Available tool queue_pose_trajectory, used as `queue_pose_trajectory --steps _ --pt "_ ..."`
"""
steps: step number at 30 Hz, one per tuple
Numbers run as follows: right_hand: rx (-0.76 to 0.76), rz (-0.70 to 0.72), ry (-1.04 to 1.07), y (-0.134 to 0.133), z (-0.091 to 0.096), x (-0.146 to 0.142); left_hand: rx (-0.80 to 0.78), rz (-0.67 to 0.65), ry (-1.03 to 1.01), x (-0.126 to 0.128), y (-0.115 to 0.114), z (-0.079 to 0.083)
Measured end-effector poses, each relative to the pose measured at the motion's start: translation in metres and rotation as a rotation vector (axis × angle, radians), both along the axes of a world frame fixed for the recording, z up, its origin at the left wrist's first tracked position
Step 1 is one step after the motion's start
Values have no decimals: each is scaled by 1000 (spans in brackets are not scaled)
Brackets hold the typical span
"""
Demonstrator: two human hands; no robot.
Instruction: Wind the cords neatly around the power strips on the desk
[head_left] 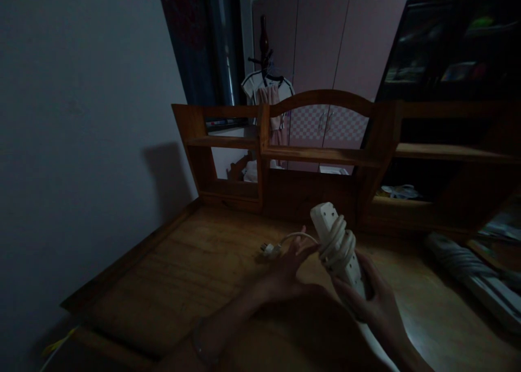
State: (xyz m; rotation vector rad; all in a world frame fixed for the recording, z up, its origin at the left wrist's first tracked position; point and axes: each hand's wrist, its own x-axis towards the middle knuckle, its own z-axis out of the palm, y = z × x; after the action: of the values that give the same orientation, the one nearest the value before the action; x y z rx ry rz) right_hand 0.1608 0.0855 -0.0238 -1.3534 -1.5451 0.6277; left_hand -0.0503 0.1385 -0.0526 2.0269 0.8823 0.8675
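Observation:
A white power strip point(324, 218) with its cord point(340, 244) wound in several loops around the middle is held tilted above the wooden desk. My right hand point(368, 290) grips its lower end, thumb on the socket face and fingers behind. A free length of cord runs left from the coil to a plug point(268, 249) with bare prongs. My left hand point(291, 271) is beside the coil, fingers stretched and apart, close to this loose cord. Whether the fingertips touch the cord I cannot tell.
Wooden shelving point(321, 156) stands along the back of the desk point(195, 252). Another long pale object with cord-like wraps point(468, 269) lies at the right. A wall point(93, 144) borders the left side, and cabinets point(317, 41) stand behind.

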Motion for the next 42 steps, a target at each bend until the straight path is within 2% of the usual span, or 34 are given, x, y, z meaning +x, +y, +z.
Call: queue_pose_trajectory --steps 1,3,7,10,18,26,30,37,39,42 --pt "-8 -4 -4 2 -1 1 62 35 97 0 -3 2" --pt "-27 20 9 4 -4 2 107 94 154 2 -8 6" --pt "-122 88 40 2 -5 -5 197 200 17 7 -8 11" --pt "-154 105 42 -2 -4 -9 254 220 -43 5 -6 13" --pt "-96 -29 6 11 -11 3 334 319 -117 4 -3 15" --pt "-62 47 -156 7 -7 -3 442 363 -205 -1 3 15" --pt "-58 72 -163 3 -5 -8 406 370 -218 -1 4 17" --pt "-73 19 -81 7 -10 -3 255 342 -280 2 1 19" --pt "-53 28 -68 6 -9 -3 182 324 -345 3 2 16" --pt "-59 90 -14 4 -4 -11 21 302 -568 5 8 9"
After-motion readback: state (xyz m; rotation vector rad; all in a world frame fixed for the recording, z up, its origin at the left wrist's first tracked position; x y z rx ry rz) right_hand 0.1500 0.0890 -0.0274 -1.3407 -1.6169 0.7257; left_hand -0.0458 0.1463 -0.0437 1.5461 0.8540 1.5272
